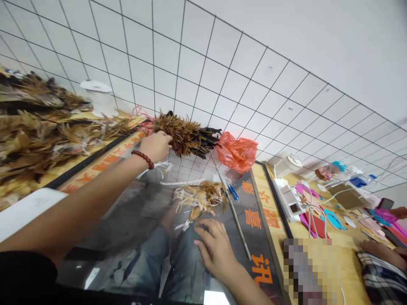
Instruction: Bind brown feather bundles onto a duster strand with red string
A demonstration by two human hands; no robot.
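My left hand [157,147], with a red bead bracelet [143,158] at the wrist, reaches to the back of the dark glass tabletop. Its fingers curl at the near end of a thick brown and black feather bundle [187,134]; the fingertips are partly hidden. Pink string [142,115] lies behind that hand. My right hand [218,250] is low over the glass, fingers apart and holding nothing. Just beyond it lies a loose pile of tan feathers [203,195] with white quills. A thin rod [238,220] and blue thread snips [233,191] are to its right.
Large heaps of feathers [28,148] cover the left side, near a white spool-like stand [99,97]. A crumpled red plastic bag [238,151] sits against the wire grid [197,72]. On the right are a power strip [288,199], coloured cutouts and a co-worker's plaid sleeve [380,275].
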